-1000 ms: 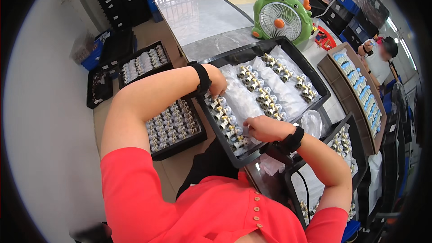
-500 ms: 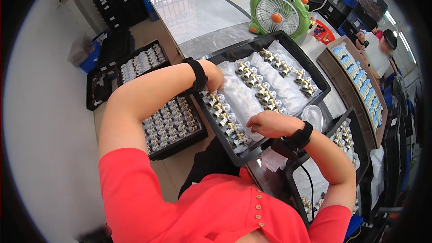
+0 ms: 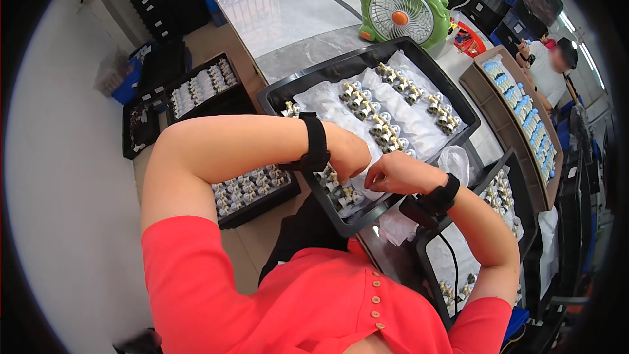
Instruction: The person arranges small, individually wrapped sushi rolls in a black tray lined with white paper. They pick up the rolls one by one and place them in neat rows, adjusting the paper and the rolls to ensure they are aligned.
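Note:
A black tray holds rows of small figurines, white and yellow with clear round tops, laid between strips of white tissue paper. Over its near side my left hand reaches down, fingers bent and close together, above the nearest row. My right hand is beside it near the tray's front edge, fingers curled with tips together against the tissue. The two hands nearly touch. Whatever is between either hand's fingertips stays hidden. Part of the nearest row is covered by my left hand and wrist.
A green fan stands behind the tray on the table. At right is a brown tray of blue-and-white pieces, plus another black tray. Lower left sits a crate of figurines. A person is at far right.
My left hand has moved right and nearer along the near row, from the tray's left side to beside my right hand. My right hand has stayed about where it was.

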A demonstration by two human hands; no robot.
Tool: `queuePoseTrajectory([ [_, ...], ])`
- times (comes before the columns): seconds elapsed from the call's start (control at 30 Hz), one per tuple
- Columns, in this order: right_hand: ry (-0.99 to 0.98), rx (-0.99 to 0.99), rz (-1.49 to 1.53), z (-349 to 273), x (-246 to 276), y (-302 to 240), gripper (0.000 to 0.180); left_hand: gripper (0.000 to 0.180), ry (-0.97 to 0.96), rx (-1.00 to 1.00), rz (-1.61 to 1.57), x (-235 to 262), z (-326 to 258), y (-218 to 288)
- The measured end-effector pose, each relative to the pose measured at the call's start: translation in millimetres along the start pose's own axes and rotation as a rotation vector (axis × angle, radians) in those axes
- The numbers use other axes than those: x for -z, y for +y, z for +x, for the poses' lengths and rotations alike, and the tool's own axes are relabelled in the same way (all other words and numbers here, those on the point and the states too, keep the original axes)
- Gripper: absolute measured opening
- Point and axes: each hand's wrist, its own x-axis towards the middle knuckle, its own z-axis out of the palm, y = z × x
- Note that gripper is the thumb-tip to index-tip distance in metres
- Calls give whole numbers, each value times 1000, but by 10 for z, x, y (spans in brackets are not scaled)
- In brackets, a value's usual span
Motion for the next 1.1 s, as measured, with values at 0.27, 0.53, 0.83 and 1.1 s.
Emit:
queuePoseTrajectory([
  [0.27,-106,-30,-41,187,-184,42,28,26,-136,181,-127,-149,187,-78],
  [0.53,-73,-162,-149,250,-288,-105,35,27,-129,142,-390,-122,240,-167],
  [0.83,55,-128,-237,180,-364,-167,27,26,-171,209,-295,-98,259,-139],
  [1.1,26,-72,25,168,-320,-146,36,32,-162,101,-444,-142,235,-214],
])
